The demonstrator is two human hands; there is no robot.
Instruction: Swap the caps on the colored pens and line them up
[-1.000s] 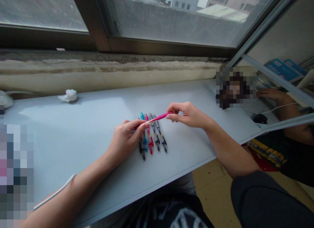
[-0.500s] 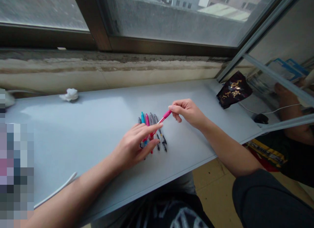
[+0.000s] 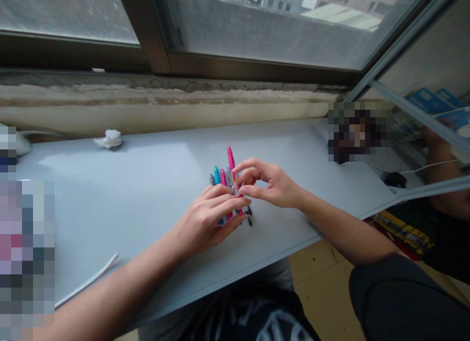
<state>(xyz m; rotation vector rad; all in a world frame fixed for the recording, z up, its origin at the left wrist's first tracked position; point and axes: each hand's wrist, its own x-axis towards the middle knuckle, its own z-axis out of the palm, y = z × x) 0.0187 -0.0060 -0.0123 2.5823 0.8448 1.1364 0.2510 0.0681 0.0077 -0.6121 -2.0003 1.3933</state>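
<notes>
The right hand [image 3: 270, 184] has a narrow grip, thumb and forefinger curled around a pink pen [image 3: 230, 159], with its other fingers bent loosely behind. The pen stands steeply tilted, its pink end pointing up and away, its lower end down among the left hand's fingertips. The left hand [image 3: 205, 218] lies low with its fingers stretched out over a row of pens [image 3: 222, 177]. Whether it has hold of anything I cannot tell.

That row lies side by side on the pale tabletop [image 3: 147, 199], partly covered by both hands. A teal pen [image 3: 216, 175], a second pink pen [image 3: 223, 177] and grey pens [image 3: 229, 178] show at the far end, and dark tips [image 3: 249, 218] poke out at the near end.

Well left sits a crumpled white tissue [image 3: 108, 139], and a white cable [image 3: 88, 282] lies beside the left forearm. Well right are a blurred patch [image 3: 358, 130] and a black mouse [image 3: 394, 179] with its white cord [image 3: 422, 166]. A window [image 3: 257, 27] runs along the far side.
</notes>
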